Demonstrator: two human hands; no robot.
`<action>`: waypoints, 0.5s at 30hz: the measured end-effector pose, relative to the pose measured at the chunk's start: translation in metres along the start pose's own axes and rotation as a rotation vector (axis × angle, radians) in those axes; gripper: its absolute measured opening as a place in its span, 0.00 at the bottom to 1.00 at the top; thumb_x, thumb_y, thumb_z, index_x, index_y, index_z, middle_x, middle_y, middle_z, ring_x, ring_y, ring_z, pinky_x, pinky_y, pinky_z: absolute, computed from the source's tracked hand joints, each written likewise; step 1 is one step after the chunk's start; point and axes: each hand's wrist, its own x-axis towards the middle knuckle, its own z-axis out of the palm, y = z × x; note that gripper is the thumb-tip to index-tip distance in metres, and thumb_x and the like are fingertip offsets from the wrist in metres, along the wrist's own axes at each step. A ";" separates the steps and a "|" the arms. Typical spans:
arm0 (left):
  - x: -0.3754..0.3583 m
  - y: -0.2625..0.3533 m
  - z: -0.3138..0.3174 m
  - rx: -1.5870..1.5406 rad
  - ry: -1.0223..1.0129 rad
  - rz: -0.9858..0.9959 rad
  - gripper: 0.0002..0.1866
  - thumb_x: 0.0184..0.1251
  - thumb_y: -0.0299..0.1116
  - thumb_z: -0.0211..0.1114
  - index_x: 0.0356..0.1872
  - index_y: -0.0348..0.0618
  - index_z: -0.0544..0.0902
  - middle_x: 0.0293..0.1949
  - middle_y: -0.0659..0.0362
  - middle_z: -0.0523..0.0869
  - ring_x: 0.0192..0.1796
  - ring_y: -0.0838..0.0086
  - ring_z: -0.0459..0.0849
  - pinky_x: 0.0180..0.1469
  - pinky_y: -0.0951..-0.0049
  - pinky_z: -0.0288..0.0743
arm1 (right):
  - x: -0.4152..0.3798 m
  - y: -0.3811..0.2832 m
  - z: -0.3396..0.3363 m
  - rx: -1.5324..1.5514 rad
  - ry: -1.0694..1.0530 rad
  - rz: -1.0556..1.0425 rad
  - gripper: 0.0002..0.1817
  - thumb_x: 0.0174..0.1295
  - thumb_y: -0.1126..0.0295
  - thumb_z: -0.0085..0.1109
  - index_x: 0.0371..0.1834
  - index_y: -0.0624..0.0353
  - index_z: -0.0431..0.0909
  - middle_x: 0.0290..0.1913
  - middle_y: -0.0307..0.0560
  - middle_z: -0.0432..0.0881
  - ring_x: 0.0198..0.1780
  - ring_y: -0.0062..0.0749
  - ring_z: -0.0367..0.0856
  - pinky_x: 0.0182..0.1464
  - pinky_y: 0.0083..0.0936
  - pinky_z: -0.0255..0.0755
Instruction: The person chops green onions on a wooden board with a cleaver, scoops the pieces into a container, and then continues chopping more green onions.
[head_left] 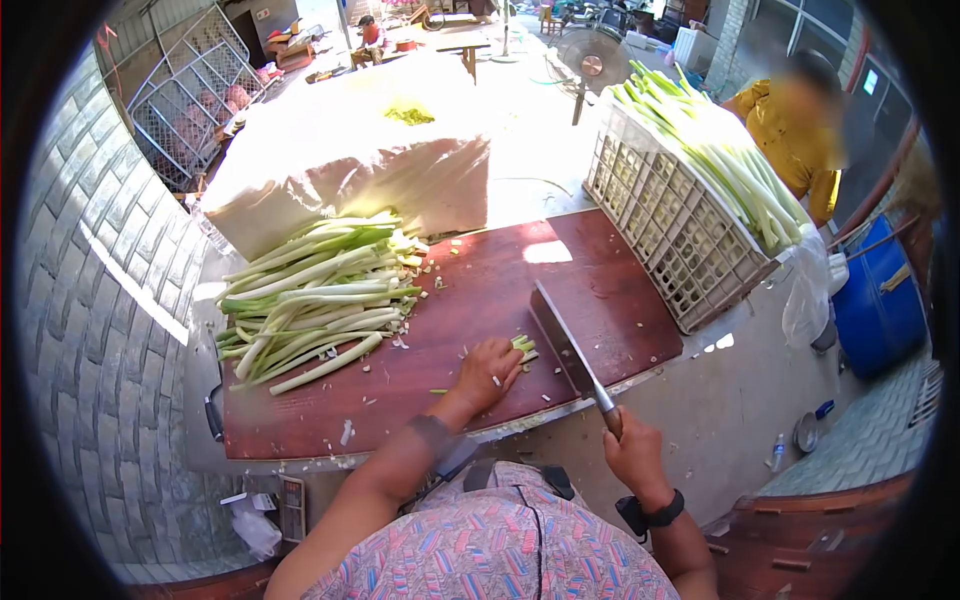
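Note:
My right hand (634, 455) is closed around the handle of a cleaver (566, 345), whose broad blade stands over the red-brown board (480, 300). To the blade's left, my left hand (487, 372) presses down on the board with bent fingers over a few short green onion stalks (524, 348). Only the stalks' ends show past my fingertips; the rest is hidden under the hand. A pile of long green onions (320, 300) lies at the board's left side. Small cut bits are scattered around it and near my left hand.
A plastic crate (680, 230) heaped with long green onions stands at the board's right end. Beyond the board is a sheet-covered block (350, 190). A person in yellow (795, 135) is behind the crate. A blue barrel (880, 295) stands far right, and a brick wall (110, 330) left.

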 end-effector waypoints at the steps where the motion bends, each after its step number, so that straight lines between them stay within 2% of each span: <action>1: 0.000 0.000 0.001 0.000 0.000 -0.005 0.07 0.55 0.31 0.66 0.34 0.46 0.78 0.36 0.56 0.76 0.43 0.59 0.77 0.43 0.59 0.73 | -0.001 -0.003 0.003 -0.020 -0.033 -0.037 0.10 0.55 0.70 0.63 0.36 0.59 0.72 0.30 0.56 0.80 0.33 0.57 0.80 0.35 0.47 0.72; 3: -0.001 0.000 0.002 -0.037 0.029 -0.022 0.08 0.54 0.30 0.67 0.34 0.46 0.78 0.36 0.56 0.75 0.43 0.59 0.76 0.43 0.60 0.73 | -0.001 -0.008 0.007 -0.039 -0.069 -0.072 0.10 0.55 0.70 0.63 0.36 0.59 0.72 0.30 0.55 0.80 0.33 0.57 0.80 0.34 0.46 0.72; 5: -0.002 -0.001 0.003 -0.057 0.033 -0.022 0.08 0.54 0.30 0.67 0.35 0.45 0.79 0.36 0.55 0.76 0.42 0.58 0.76 0.43 0.59 0.73 | -0.001 -0.012 0.005 0.050 -0.090 -0.096 0.13 0.53 0.72 0.63 0.42 0.59 0.75 0.29 0.60 0.80 0.33 0.61 0.79 0.34 0.46 0.72; 6: -0.002 -0.001 0.003 -0.076 0.039 -0.021 0.08 0.55 0.29 0.67 0.36 0.45 0.80 0.36 0.55 0.77 0.42 0.57 0.77 0.43 0.59 0.73 | -0.002 -0.013 0.003 0.049 -0.089 -0.096 0.13 0.53 0.72 0.63 0.42 0.59 0.75 0.29 0.60 0.80 0.33 0.61 0.79 0.34 0.46 0.72; 8: -0.002 -0.001 0.004 -0.095 0.046 -0.022 0.09 0.55 0.29 0.67 0.37 0.45 0.80 0.38 0.55 0.78 0.42 0.57 0.77 0.44 0.59 0.73 | -0.003 -0.013 -0.002 0.090 -0.036 -0.048 0.20 0.53 0.73 0.64 0.51 0.56 0.76 0.31 0.59 0.81 0.34 0.60 0.80 0.35 0.45 0.73; 9: -0.002 0.000 0.004 -0.115 0.052 -0.025 0.09 0.55 0.28 0.66 0.38 0.45 0.81 0.39 0.55 0.79 0.43 0.57 0.77 0.45 0.60 0.74 | -0.004 -0.014 -0.004 0.089 -0.039 -0.049 0.20 0.53 0.73 0.64 0.51 0.56 0.76 0.31 0.59 0.81 0.34 0.60 0.80 0.35 0.45 0.73; 11: -0.001 0.002 0.006 -0.111 0.057 -0.026 0.09 0.55 0.28 0.66 0.38 0.45 0.81 0.40 0.55 0.80 0.44 0.57 0.78 0.45 0.60 0.74 | -0.009 -0.014 -0.006 0.082 0.061 -0.079 0.28 0.53 0.74 0.64 0.61 0.52 0.74 0.33 0.55 0.82 0.35 0.57 0.81 0.35 0.44 0.73; 15: 0.004 0.005 0.014 -0.115 0.110 0.001 0.08 0.55 0.27 0.66 0.37 0.42 0.81 0.42 0.54 0.81 0.45 0.57 0.79 0.46 0.61 0.75 | -0.011 -0.021 -0.021 -0.032 -0.005 -0.128 0.32 0.53 0.74 0.63 0.65 0.48 0.73 0.31 0.52 0.81 0.32 0.51 0.81 0.34 0.42 0.74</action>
